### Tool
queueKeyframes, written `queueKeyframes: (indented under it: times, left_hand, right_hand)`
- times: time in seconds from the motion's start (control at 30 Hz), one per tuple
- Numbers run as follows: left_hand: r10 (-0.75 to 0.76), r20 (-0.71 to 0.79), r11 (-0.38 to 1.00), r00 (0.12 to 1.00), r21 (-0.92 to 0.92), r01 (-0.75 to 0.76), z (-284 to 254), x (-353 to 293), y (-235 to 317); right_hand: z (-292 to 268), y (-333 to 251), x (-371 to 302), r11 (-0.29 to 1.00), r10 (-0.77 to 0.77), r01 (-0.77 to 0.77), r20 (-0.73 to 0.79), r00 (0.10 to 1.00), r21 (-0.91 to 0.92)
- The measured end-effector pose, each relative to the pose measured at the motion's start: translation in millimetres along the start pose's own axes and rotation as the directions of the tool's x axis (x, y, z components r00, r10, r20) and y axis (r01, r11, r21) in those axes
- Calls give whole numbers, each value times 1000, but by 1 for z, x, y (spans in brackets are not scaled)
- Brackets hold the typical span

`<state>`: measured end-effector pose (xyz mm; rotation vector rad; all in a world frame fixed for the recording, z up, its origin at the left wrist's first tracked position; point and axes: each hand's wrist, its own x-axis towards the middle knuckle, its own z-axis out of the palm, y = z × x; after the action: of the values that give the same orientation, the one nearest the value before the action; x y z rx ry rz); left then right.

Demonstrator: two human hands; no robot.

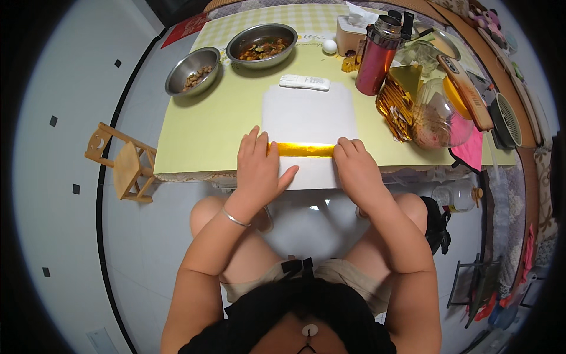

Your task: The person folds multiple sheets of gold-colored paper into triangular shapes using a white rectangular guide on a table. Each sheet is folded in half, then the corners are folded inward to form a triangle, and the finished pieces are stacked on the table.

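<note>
At the near edge of the table (206,135), a shiny gold strip (303,150) is laid crosswise on a white sheet (309,118). Its nine o'clock end is touched by the left hand (258,168), whose fingers are extended, palm down, with the thumb spread free; nothing is clenched in it. The three o'clock end is covered by the fingers of the right hand (356,168); the thumb is hidden, so whether the strip is pinched there cannot be told.

With the strip as the clock's centre, a white elongated object (304,82) is seen at twelve, on the sheet's far edge. A large steel bowl (271,64) of dark, reddish food is set at eleven, and a smaller one (184,68), with brownish pieces in it, at ten. Near one o'clock, a red thermos (375,62) is stood upright. At two, folded gold sheets (396,109) are heaped beside a clear rounded jar (433,124). A pink cloth (470,147) is draped over the edge at three. On the floor at nine, a small wooden chair (132,165) is placed.
</note>
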<state>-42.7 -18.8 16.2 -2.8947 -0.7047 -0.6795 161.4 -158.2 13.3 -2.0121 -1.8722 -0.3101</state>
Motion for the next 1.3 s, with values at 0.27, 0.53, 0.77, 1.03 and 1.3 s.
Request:
queueKeyframes:
  times: [0.27,0.53,0.77,1.03,1.3]
  left_hand:
    - [118,-140,985,983,-105,-134,16,29,22]
    - [-32,182,211,983,-960,184,10,31,-46]
    - [173,-7,600,985,-792,-111,-9,48,-42]
    - [209,-43,793,977,-577,-195,-7,12,-2]
    - [85,257,589,963,-792,160,-5,16,-31]
  right_hand:
    - [9,6,8,968,0,48,-190,982,247]
    - [-19,59,7,831,64,-16,-68,996,556]
    - [-4,35,7,961,-198,216,-116,973,170]
    - [-18,6,10,948,-156,158,-33,987,276]
    - [-13,50,15,777,-99,-41,187,977,628]
